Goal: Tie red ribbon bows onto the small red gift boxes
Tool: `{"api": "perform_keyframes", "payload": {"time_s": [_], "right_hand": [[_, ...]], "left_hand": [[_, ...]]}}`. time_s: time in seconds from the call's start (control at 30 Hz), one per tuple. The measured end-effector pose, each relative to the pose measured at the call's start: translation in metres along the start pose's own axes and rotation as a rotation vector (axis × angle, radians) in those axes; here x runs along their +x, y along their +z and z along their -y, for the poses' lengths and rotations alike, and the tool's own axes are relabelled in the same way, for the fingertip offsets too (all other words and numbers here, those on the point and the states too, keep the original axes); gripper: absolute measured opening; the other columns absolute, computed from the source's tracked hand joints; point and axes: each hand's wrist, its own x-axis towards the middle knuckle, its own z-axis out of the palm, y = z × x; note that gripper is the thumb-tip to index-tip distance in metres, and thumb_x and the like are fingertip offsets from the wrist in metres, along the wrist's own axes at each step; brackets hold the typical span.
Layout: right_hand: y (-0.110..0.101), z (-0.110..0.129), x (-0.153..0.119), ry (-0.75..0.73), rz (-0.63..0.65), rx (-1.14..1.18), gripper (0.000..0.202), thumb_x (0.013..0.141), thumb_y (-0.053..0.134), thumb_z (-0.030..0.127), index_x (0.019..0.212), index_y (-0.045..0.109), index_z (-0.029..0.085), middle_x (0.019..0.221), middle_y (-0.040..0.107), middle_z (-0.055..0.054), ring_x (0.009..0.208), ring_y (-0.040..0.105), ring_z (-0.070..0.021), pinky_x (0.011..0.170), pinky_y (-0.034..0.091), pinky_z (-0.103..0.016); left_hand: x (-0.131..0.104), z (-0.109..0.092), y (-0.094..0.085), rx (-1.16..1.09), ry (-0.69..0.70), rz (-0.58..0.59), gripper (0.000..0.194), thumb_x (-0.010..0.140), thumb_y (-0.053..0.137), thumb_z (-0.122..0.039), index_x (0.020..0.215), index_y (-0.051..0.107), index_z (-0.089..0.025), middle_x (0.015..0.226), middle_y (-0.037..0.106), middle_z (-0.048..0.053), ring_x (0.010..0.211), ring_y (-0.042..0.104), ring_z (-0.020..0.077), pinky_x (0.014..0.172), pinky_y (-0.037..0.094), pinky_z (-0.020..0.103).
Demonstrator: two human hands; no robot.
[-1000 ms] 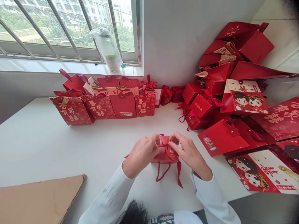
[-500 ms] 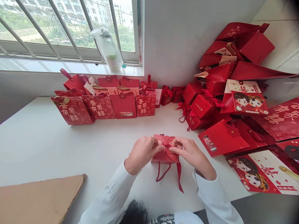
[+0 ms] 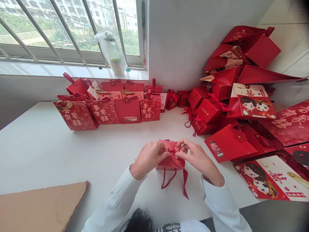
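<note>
A small red box (image 3: 169,165) sits on the white table, its rounded top flaps folded together. Across its top runs a red ribbon (image 3: 185,183), one end of which hangs down over the front right side. A twisted red cord handle (image 3: 169,184) droops from the front. My left hand (image 3: 151,158) pinches the ribbon at the left of the knot. On the other side my right hand (image 3: 193,156) has thumb and index finger closed on the ribbon.
Red gift bags (image 3: 103,111) stand in rows at the back left. Red boxes (image 3: 209,109) and flat bags (image 3: 265,177) are piled on the right. Brown cardboard (image 3: 41,206) lies at the front left. A bagged cup (image 3: 117,62) stands on the windowsill.
My right hand's fingers have lifted and shifted slightly at the ribbon. The hanging ribbon end has moved a little to the left. My left hand is almost where it was.
</note>
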Motion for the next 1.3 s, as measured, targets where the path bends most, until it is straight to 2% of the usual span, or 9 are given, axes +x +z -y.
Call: {"api": "perform_keyframes", "payload": {"time_s": [0.17, 0.37, 0.63, 0.7, 0.77, 0.9, 1.0, 1.17, 1.3], "right_hand": [[-0.002, 0.001, -0.002, 0.013, 0.004, -0.120, 0.005, 0.077, 0.054, 0.026, 0.077, 0.058, 0.024, 0.062, 0.054, 0.005, 0.061, 0.049, -0.0143, 0.059, 0.035, -0.027], [-0.002, 0.003, -0.002, -0.040, -0.003, -0.164, 0.015, 0.079, 0.048, 0.025, 0.066, 0.054, 0.023, 0.070, 0.062, 0.001, 0.067, 0.054, -0.0168, 0.062, 0.038, -0.029], [-0.002, 0.007, -0.002, -0.081, -0.022, -0.082, 0.011, 0.084, 0.044, 0.029, 0.075, 0.048, 0.023, 0.076, 0.063, 0.001, 0.066, 0.055, -0.0158, 0.055, 0.036, -0.027], [-0.001, 0.005, 0.001, -0.047, -0.028, -0.030, 0.010, 0.085, 0.045, 0.033, 0.085, 0.049, 0.024, 0.076, 0.064, 0.001, 0.062, 0.054, -0.0153, 0.054, 0.036, -0.027], [0.000, 0.003, 0.003, -0.011, -0.033, 0.008, 0.018, 0.085, 0.047, 0.037, 0.098, 0.049, 0.024, 0.073, 0.063, 0.003, 0.059, 0.053, -0.0149, 0.054, 0.037, -0.027], [0.005, 0.002, 0.006, -0.005, -0.033, 0.040, 0.028, 0.084, 0.048, 0.034, 0.110, 0.047, 0.024, 0.068, 0.060, 0.005, 0.058, 0.050, -0.0143, 0.057, 0.037, -0.027], [0.007, 0.000, 0.007, -0.010, -0.072, 0.040, 0.031, 0.081, 0.050, 0.030, 0.111, 0.047, 0.023, 0.069, 0.056, 0.005, 0.056, 0.048, -0.0134, 0.057, 0.037, -0.027], [0.009, -0.005, 0.009, -0.019, -0.118, 0.047, 0.029, 0.075, 0.051, 0.026, 0.105, 0.050, 0.022, 0.068, 0.052, 0.005, 0.063, 0.052, -0.0143, 0.058, 0.039, -0.025], [0.012, -0.008, 0.013, -0.021, -0.139, 0.020, 0.027, 0.072, 0.050, 0.020, 0.099, 0.049, 0.022, 0.064, 0.051, 0.006, 0.058, 0.049, -0.0131, 0.055, 0.037, -0.025]], "left_hand": [[0.001, 0.001, 0.000, 0.007, 0.005, 0.008, 0.031, 0.081, 0.045, -0.026, 0.058, 0.025, -0.019, 0.054, 0.025, -0.005, 0.054, 0.018, 0.0110, 0.050, 0.016, 0.026], [0.002, 0.003, 0.001, -0.019, 0.015, 0.010, 0.030, 0.081, 0.045, -0.027, 0.058, 0.026, -0.019, 0.053, 0.027, -0.005, 0.053, 0.020, 0.0107, 0.050, 0.017, 0.026], [0.001, 0.002, 0.001, -0.044, 0.025, 0.009, 0.028, 0.081, 0.046, -0.026, 0.058, 0.032, -0.019, 0.052, 0.036, -0.005, 0.051, 0.025, 0.0101, 0.049, 0.019, 0.025], [0.001, 0.002, 0.001, -0.042, 0.031, 0.016, 0.028, 0.081, 0.046, -0.026, 0.059, 0.032, -0.019, 0.052, 0.036, -0.005, 0.051, 0.026, 0.0100, 0.049, 0.019, 0.025], [0.001, 0.002, 0.000, -0.035, 0.040, 0.022, 0.028, 0.082, 0.047, -0.027, 0.059, 0.032, -0.019, 0.053, 0.036, -0.005, 0.051, 0.026, 0.0100, 0.049, 0.019, 0.025], [0.000, 0.001, 0.000, -0.012, 0.041, 0.016, 0.030, 0.082, 0.047, -0.027, 0.059, 0.030, -0.019, 0.052, 0.035, -0.005, 0.051, 0.025, 0.0103, 0.049, 0.019, 0.025], [-0.001, 0.000, -0.001, -0.012, 0.030, 0.019, 0.031, 0.083, 0.047, -0.028, 0.059, 0.030, -0.019, 0.052, 0.035, -0.005, 0.051, 0.025, 0.0104, 0.049, 0.020, 0.025], [-0.001, 0.002, 0.000, -0.016, 0.020, 0.047, 0.028, 0.082, 0.047, -0.028, 0.059, 0.034, -0.019, 0.054, 0.044, -0.004, 0.051, 0.033, 0.0109, 0.049, 0.023, 0.025], [0.000, 0.003, -0.001, 0.024, 0.000, 0.040, 0.029, 0.080, 0.050, -0.026, 0.058, 0.033, -0.019, 0.054, 0.045, -0.004, 0.051, 0.033, 0.0108, 0.050, 0.023, 0.025]]}}
